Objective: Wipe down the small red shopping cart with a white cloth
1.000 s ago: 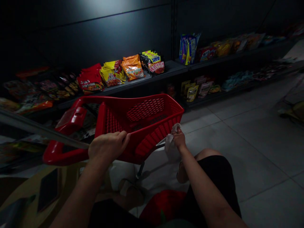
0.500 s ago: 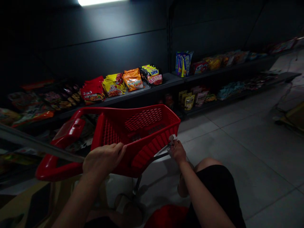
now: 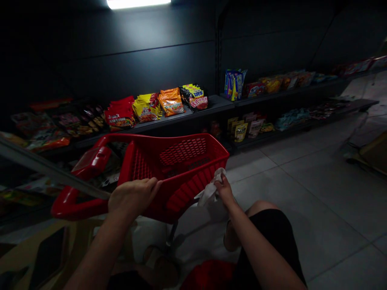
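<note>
In the head view, a red cart stands on the tiled floor in front of the person, basket upright, its handle towards the left of the view. The left hand lies on the near rim, by the handle end, with the fingers curled over the edge and closed on it; the fingertips are hidden. The right hand is at the opposite end, beside the near corner of the basket, its fingers closed around a bunched white cloth. A loose part of the cloth hangs down and to the left, along the cart's lower side. Whether the cloth touches the plastic there cannot be told for sure.

A grey bar slants across the handle towards the left wrist. Behind the cart, a dark shelf bears red packets, yellow packets, orange packets and black packets.

The step in hand appears to be wiping the outside of the basket. The next move seems to call for a firm left hold on the rim and the cloth pressed flat against the slats, its loose part gathered in.
</note>
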`<state>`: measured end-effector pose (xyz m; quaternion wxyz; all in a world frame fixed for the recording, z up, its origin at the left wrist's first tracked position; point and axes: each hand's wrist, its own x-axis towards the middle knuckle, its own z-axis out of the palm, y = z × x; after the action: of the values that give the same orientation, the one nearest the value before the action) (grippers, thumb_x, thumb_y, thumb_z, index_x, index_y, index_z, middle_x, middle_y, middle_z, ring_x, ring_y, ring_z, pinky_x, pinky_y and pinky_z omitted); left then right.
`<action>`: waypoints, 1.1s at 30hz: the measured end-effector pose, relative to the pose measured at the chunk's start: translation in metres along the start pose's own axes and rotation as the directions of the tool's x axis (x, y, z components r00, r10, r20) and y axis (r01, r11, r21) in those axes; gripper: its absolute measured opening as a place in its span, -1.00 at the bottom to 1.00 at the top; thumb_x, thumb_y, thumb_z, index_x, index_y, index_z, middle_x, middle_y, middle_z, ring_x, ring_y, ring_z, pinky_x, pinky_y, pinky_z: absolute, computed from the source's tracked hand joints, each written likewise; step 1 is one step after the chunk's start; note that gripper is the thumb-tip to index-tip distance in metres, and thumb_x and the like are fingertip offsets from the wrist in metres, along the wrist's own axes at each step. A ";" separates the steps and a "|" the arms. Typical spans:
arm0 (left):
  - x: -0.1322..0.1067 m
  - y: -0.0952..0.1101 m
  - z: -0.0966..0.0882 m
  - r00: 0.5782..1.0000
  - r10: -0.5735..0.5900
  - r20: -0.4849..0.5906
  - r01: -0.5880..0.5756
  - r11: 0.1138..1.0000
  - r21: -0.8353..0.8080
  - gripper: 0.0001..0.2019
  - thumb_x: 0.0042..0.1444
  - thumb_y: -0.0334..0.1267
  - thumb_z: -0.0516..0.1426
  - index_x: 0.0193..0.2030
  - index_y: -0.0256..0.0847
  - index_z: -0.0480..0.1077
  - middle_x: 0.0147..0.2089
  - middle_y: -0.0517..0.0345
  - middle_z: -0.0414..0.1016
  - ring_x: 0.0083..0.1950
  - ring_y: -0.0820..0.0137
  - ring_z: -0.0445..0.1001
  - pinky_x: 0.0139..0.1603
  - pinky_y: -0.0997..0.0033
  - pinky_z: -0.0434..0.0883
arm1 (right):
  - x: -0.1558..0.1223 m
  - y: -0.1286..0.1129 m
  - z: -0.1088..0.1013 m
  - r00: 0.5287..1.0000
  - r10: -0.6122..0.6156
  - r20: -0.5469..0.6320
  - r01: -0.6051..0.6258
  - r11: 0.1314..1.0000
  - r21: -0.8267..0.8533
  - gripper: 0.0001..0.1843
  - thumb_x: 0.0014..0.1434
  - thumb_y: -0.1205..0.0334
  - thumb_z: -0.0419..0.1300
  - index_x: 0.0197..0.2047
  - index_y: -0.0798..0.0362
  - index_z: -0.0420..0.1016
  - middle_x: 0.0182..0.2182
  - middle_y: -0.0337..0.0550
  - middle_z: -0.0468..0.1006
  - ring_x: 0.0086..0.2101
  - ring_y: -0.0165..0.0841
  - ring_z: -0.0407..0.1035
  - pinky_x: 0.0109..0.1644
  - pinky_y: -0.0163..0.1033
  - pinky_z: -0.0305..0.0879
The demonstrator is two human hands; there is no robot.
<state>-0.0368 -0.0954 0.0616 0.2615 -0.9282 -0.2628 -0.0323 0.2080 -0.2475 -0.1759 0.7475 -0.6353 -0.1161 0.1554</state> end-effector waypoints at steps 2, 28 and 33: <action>0.000 0.000 -0.001 1.000 0.010 0.008 -0.010 1.000 -0.015 -0.53 0.37 -0.01 -0.17 -0.29 -0.12 0.47 -0.33 0.00 0.63 -0.39 0.17 0.58 -0.50 0.37 0.02 | -0.020 -0.014 0.009 0.986 -0.158 -0.058 0.152 0.984 -0.098 -0.66 0.07 0.16 0.17 -0.06 0.00 0.52 -0.20 -0.12 0.55 -0.16 -0.21 0.43 -0.03 -0.09 0.38; 0.001 -0.007 0.003 0.984 0.133 -0.120 -0.141 0.988 -0.060 -0.62 0.37 -0.12 -0.10 -0.35 -0.14 0.44 -0.44 0.09 0.58 -0.42 0.21 0.57 -0.50 0.36 0.16 | 0.056 -0.118 -0.016 0.485 -0.419 0.768 0.861 0.078 -0.502 -0.72 0.37 0.20 0.04 0.05 0.02 0.47 -0.10 -0.07 0.55 -0.05 -0.21 0.36 0.29 0.05 0.01; 0.005 -0.003 -0.001 0.985 0.149 -0.084 -0.155 0.985 -0.072 -0.60 0.39 -0.16 -0.16 -0.24 -0.16 0.46 -0.39 0.02 0.59 -0.38 0.14 0.58 -0.48 0.33 0.22 | -0.047 -0.116 0.093 0.329 -0.490 0.807 0.944 0.140 -0.300 -0.44 0.30 0.08 0.14 0.31 0.06 0.27 0.07 0.04 0.47 0.07 -0.13 0.27 0.25 0.04 0.12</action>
<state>-0.0335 -0.0915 0.0648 0.2367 -0.9530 -0.1794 -0.0588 0.1398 -0.1969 -0.0448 0.3107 -0.6533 -0.6750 -0.1450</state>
